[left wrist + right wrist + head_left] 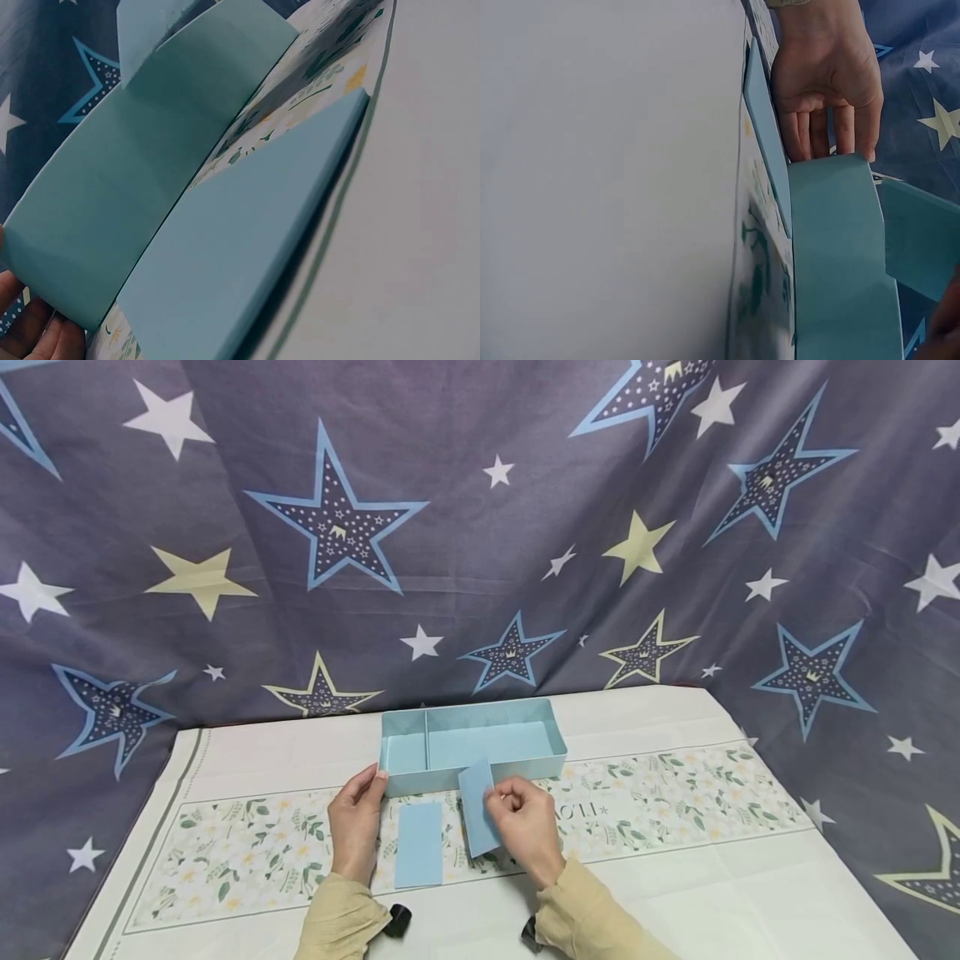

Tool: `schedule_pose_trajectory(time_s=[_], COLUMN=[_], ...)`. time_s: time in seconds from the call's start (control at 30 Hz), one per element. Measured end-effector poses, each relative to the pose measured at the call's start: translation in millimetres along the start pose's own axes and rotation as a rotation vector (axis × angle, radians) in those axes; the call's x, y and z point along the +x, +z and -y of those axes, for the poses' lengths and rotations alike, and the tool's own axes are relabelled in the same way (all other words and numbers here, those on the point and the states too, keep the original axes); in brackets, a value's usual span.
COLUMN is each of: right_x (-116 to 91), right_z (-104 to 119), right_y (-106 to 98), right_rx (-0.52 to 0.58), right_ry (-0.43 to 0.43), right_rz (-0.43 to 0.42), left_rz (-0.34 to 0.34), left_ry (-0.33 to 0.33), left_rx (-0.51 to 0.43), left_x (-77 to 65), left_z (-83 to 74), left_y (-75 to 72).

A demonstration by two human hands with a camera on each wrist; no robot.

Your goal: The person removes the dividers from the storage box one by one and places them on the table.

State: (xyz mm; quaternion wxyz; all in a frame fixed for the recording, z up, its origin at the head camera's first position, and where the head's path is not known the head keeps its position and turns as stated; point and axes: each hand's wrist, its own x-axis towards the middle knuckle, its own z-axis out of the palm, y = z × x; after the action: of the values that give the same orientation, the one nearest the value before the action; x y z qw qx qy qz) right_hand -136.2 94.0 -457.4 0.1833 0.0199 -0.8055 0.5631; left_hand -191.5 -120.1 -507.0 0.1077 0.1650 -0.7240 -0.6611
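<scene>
A light blue open-topped box (472, 783) sits on the table, split by an upright divider (427, 739) near its left end. My left hand (356, 818) holds the box's front left corner, thumb at the rim; its fingers (37, 330) are at the end wall in the left wrist view. Between thumb and fingers, my right hand (525, 818) pinches a flat blue rectangular panel (477, 810), tilted upright before the box's front wall. Another blue panel (420, 845) lies flat between the hands, before the box. The right hand's fingertips are partly hidden in the right wrist view.
A white tablecloth (675, 881) with a floral printed band (247, 852) covers the table. A star-patterned curtain (465, 552) hangs behind and at the sides. Black straps (398, 921) show at both wrists.
</scene>
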Motion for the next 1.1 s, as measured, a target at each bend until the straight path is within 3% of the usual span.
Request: schedule_pose_trajectory(time_s=[0.2, 0.67, 0.87, 1.1], right_x=[-2.5, -9.0, -9.2, -8.5], right_z=[-19.8, -25.7, -28.1, -30.5], right_y=[5.5, 7.8, 7.5, 6.9], right_rx=[-0.020, -0.067, -0.073, -0.104], right_ry=[0.007, 0.083, 0.102, 0.108], right_rz=[0.052, 0.119, 0.146, 0.182], left_rz=[-0.001, -0.004, -0.028, -0.059], left_ry=[0.014, 0.021, 0.063, 0.063], left_rx=[0.002, -0.002, 0.032, 0.046], left_x=[0.3, 1.3, 14.4, 29.4], left_z=[1.0, 3.7, 25.7, 50.1], left_y=[-0.2, 0.2, 3.0, 6.4])
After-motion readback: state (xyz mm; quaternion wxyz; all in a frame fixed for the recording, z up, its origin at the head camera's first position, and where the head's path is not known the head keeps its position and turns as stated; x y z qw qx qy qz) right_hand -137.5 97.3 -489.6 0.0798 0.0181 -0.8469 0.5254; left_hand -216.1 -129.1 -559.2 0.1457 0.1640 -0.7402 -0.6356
